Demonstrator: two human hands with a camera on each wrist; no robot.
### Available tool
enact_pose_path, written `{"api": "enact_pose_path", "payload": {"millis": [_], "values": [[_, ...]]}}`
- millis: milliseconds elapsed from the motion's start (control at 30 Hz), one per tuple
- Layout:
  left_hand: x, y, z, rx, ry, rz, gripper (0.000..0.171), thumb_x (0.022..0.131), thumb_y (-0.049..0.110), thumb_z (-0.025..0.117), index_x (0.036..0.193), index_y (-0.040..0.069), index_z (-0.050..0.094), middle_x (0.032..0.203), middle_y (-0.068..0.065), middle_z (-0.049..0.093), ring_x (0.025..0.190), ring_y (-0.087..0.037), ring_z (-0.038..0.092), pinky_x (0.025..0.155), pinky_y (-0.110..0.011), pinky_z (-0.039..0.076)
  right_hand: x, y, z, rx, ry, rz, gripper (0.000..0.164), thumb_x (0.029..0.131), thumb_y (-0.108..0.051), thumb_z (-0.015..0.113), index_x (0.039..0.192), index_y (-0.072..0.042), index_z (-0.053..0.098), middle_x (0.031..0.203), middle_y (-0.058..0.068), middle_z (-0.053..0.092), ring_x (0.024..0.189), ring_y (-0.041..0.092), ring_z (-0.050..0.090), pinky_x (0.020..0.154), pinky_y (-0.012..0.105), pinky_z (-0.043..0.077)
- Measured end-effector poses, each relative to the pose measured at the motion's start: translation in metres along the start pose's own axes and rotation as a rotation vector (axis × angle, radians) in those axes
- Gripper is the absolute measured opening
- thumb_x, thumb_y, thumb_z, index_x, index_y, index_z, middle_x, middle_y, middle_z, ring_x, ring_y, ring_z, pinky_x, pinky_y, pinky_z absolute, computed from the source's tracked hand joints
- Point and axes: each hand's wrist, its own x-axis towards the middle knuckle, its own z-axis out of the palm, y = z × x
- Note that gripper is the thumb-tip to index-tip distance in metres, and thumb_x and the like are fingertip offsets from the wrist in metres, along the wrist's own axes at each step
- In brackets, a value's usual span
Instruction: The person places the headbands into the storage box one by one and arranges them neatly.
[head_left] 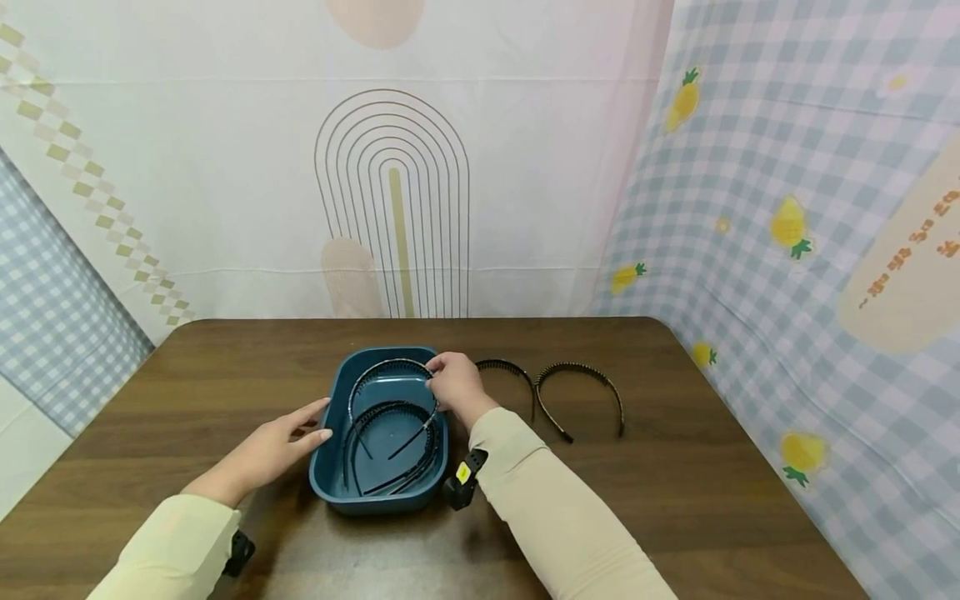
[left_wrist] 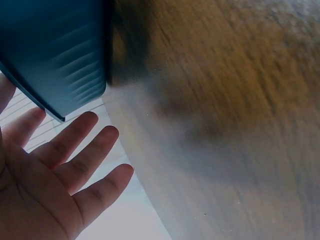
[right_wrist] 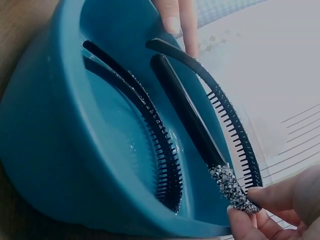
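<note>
A blue plastic basin (head_left: pixel 378 506) stands on the table. My right hand (head_left: pixel 456 385) pinches a toothed black headband (head_left: pixel 390 362) over the basin's far right rim. In the right wrist view, sparkling stones cover the held headband (right_wrist: pixel 227 187) near my fingertips, and its plain dark ends point into the basin. Several black headbands (right_wrist: pixel 174 182) lie together inside, lower than the held one. Beside the basin's left wall is my left hand (head_left: pixel 266 458), its fingers extended and the fingertips right at the rim. The left wrist view shows those fingers (left_wrist: pixel 85 160) spread.
To the right of the basin, a black headband (head_left: pixel 502 364) lies partly hidden behind my right hand and forearm. Next to it lies a brownish toothed headband (head_left: pixel 573 367). The brown wooden table (head_left: pixel 675 517) ends at a patterned cloth backdrop (head_left: pixel 525 208).
</note>
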Motion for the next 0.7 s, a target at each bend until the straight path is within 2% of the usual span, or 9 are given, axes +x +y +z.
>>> {"api": "enact_pose_path", "payload": {"millis": [400, 700], "values": [[-0.002, 0.0, 0.0, -0.009, -0.013, -0.019, 0.075, 0.096, 0.05, 0.052, 0.153, 0.008, 0.027, 0.137, -0.028, 0.048, 0.122, -0.045, 0.05, 0.096, -0.063, 0.041, -0.004, -0.007, 0.009, -0.115, -0.018, -0.02, 0.021, 0.09, 0.0, 0.064, 0.111, -0.002, 0.068, 0.09, 0.008, 0.063, 0.07, 0.018, 0.059, 0.055, 0.026, 0.054], [-0.001, 0.001, -0.001, -0.013, -0.013, -0.014, 0.077, 0.096, 0.052, 0.051, 0.153, 0.007, 0.027, 0.138, -0.028, 0.048, 0.122, -0.045, 0.05, 0.097, -0.063, 0.04, -0.005, -0.008, 0.015, -0.139, -0.047, -0.016, 0.021, 0.091, -0.001, 0.064, 0.112, -0.003, 0.067, 0.099, 0.011, 0.065, 0.067, 0.017, 0.06, 0.055, 0.025, 0.054]]}}
